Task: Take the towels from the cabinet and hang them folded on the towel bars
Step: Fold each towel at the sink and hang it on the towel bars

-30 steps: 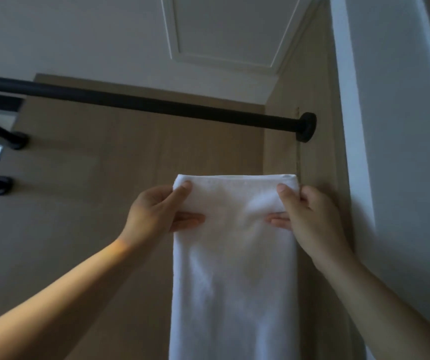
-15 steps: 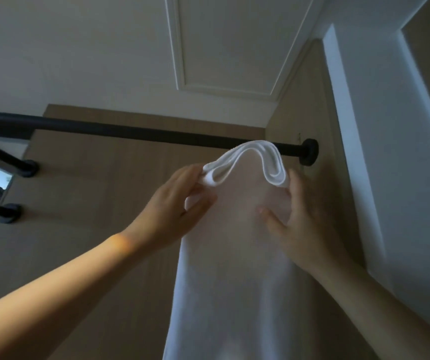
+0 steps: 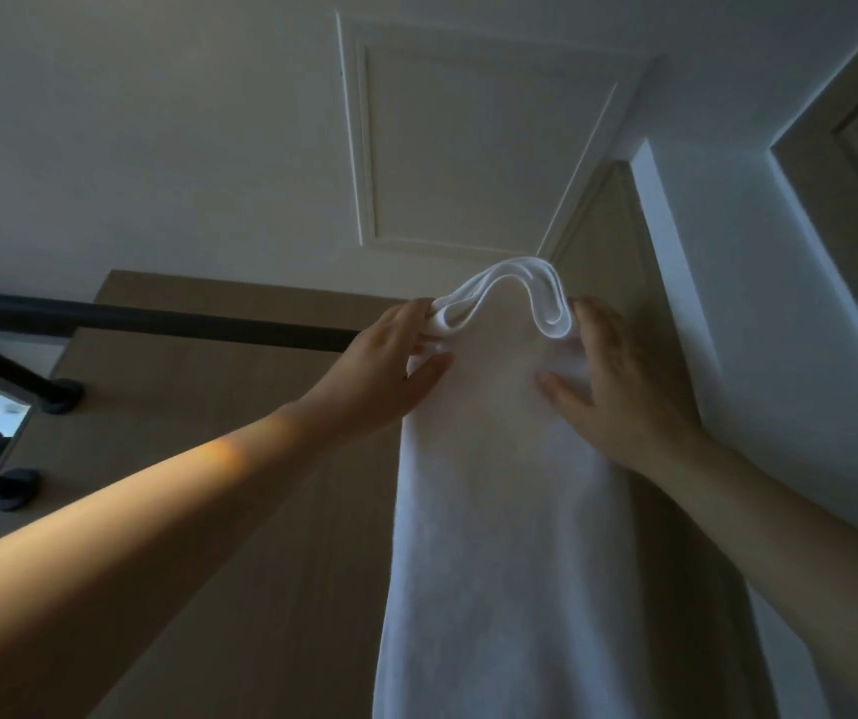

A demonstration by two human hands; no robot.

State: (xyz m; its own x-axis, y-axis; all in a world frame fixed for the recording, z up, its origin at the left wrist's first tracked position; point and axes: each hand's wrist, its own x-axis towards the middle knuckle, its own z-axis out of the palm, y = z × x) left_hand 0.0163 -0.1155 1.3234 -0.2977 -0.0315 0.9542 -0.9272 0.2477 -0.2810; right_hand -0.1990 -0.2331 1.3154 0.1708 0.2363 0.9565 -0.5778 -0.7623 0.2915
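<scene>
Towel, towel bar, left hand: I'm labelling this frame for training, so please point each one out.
towel (image 3: 499, 511): head view, on its flat hanging front panel.
towel bar (image 3: 183, 321): head view, on the bare black rod left of the hands.
left hand (image 3: 385, 371): head view, on the back of the hand.

The towel (image 3: 499, 511) I held was white cloth, soft-looking and matt (its weave was too blurred to make out). The towel bar (image 3: 183, 321) looked like black metal with a dull finish. The wall panel (image 3: 261, 407) showed pale, smooth wood grain, and the ceiling (image 3: 157, 147) was smooth and painted white.
</scene>
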